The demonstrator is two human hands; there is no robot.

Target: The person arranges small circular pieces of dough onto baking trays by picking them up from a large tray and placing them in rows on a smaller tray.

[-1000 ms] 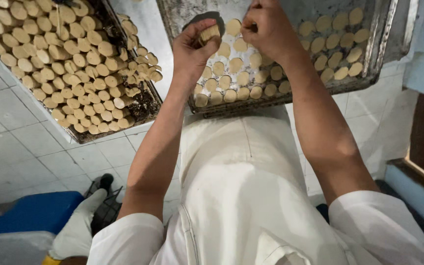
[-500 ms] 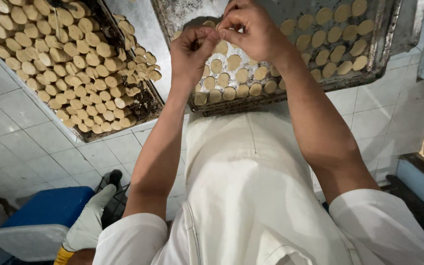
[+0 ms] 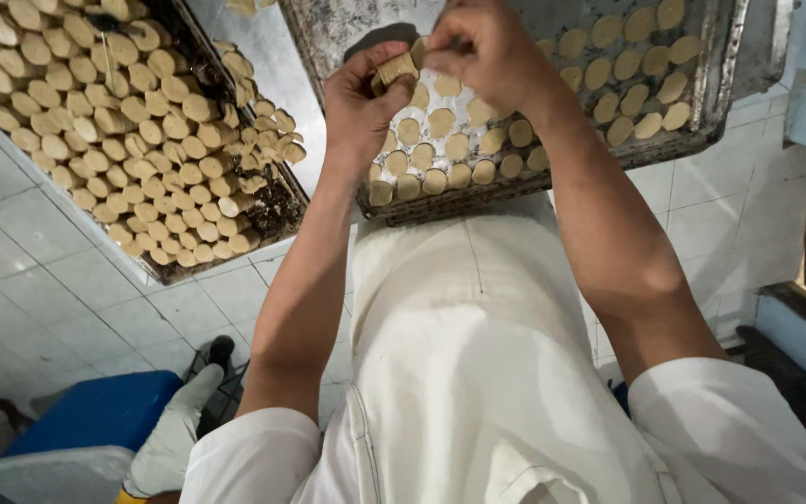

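My left hand grips a short stack of round tan dough discs above a dark metal baking tray. My right hand meets it from the right, its fingertips pinching the end of the same stack. Rows of flat round dough pieces lie on the tray beneath both hands, with more at its right side. The tray's near edge sits just above my white apron.
A second tray at the left is packed with several stacked dough rolls. White tiled floor lies below. A blue stool and another person's white boot are at the lower left. A dark ledge runs along the right edge.
Both hands have come together over the tray's left part; my right hand shifted left onto the stack held in my left hand. The view has tilted slightly.
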